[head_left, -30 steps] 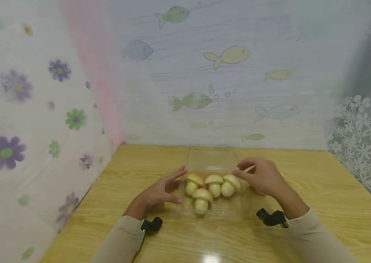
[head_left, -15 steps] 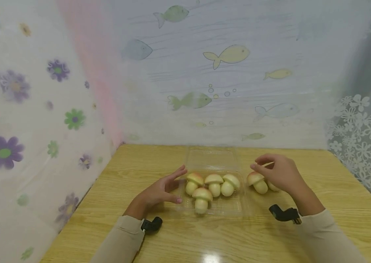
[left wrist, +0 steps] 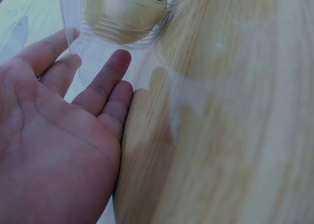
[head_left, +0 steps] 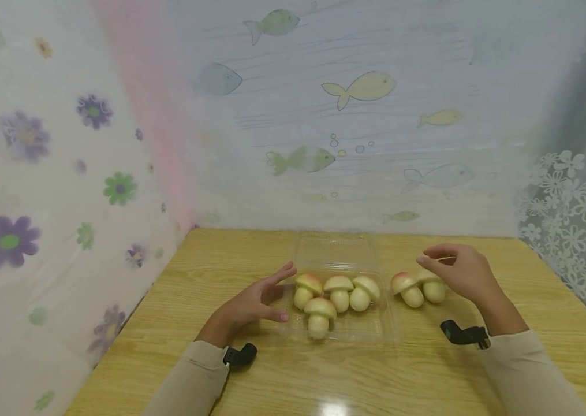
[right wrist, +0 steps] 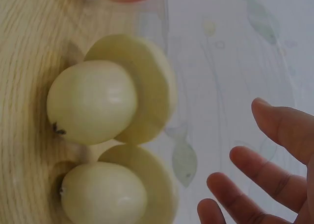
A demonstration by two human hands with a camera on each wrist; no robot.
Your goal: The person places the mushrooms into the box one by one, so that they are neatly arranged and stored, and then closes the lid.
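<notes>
A clear plastic clamshell box (head_left: pixel 362 325) lies with its lid (head_left: pixel 334 249) folded back. Several pale yellow mushroom-shaped pieces with pink-tinged caps sit inside, the front mushroom (head_left: pixel 318 318) ahead of a row. My left hand (head_left: pixel 253 303) rests at the box's left side, thumb and fingers spread; in the left wrist view its fingertips are right at the clear wall (left wrist: pixel 71 37). To the right of the box, two loose mushrooms stand on the table, a left mushroom (head_left: pixel 408 290) and a right mushroom (head_left: pixel 432 289). Above the right one hovers my right hand (head_left: pixel 461 273), fingers loosely bent, holding nothing.
The wooden table (head_left: pixel 282 375) meets a fish-printed sheet (head_left: pixel 355 127) at the back. A flower-printed sheet (head_left: pixel 53 190) borders the left, and a lacy floral curtain (head_left: pixel 578 214) the right. Black wrist cameras sit at both cuffs, such as the right camera (head_left: pixel 463 333).
My right hand has moved right, from the box's right-hand mushroom to over the loose ones, bringing both into view. The left hand and the mushrooms in the box have stayed put.
</notes>
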